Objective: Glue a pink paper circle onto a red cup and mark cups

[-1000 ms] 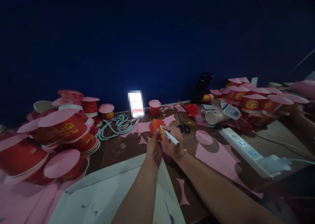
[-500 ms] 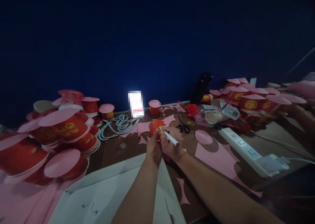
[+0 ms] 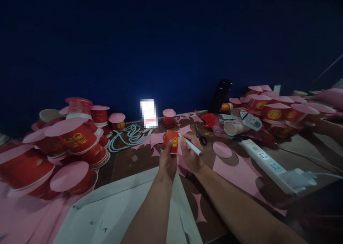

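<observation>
A red paper cup [image 3: 169,137] with yellow markings is gripped by my left hand [image 3: 166,160], the thumb lying across its side. My right hand [image 3: 191,156] is closed around a white marker [image 3: 193,148], whose dark end points down to the right. The marker's other end is close to the cup's right side; I cannot tell whether it touches. Beneath and behind the hands lie pink paper scraps [image 3: 158,139]. Black-handled scissors [image 3: 202,138] rest just right of my right hand, and a pink paper disc [image 3: 222,149] lies further right.
Red cups topped with pink discs crowd the left [image 3: 76,138] and the right back [image 3: 276,111]. A teal cable [image 3: 125,140], a blurred bright screen [image 3: 148,113], a black bottle [image 3: 221,95] and a power strip [image 3: 264,162] surround the work. Another person's hand [image 3: 328,126] shows far right.
My right hand has drawn slightly right and down with the marker, away from the cup. More of the cup's yellow marking shows. My left hand keeps its hold.
</observation>
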Motion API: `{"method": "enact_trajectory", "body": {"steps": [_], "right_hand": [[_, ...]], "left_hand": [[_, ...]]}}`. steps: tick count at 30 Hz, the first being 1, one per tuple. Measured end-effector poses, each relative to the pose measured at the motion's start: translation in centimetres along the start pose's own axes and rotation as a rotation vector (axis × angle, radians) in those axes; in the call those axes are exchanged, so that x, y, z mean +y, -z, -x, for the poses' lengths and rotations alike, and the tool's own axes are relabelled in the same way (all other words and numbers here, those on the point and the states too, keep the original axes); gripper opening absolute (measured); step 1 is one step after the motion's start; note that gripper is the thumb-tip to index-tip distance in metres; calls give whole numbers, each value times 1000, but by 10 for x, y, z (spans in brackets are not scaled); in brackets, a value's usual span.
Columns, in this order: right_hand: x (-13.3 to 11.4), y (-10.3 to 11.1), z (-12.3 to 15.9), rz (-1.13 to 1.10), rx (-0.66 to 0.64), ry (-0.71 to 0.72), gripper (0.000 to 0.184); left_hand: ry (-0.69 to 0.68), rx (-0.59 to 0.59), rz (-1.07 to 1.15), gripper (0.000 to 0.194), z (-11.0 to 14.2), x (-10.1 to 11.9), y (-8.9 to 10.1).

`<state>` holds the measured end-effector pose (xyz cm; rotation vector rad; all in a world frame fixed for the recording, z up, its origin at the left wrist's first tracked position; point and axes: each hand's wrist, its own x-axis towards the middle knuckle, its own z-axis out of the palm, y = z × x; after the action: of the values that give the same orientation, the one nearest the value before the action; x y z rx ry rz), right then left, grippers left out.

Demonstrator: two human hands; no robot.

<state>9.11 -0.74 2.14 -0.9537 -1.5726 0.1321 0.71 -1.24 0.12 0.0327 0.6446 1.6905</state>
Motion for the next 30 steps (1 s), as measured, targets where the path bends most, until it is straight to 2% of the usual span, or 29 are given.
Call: {"method": "enact_trajectory", "body": {"steps": [22, 30], "right_hand": [[2, 2, -5, -17, -18, 31, 11], [1, 2, -6, 26, -34, 19, 13]], "left_hand": [[-8, -57, -94, 36, 1, -2, 3], [2, -8, -110, 31, 2, -1, 1]]}}
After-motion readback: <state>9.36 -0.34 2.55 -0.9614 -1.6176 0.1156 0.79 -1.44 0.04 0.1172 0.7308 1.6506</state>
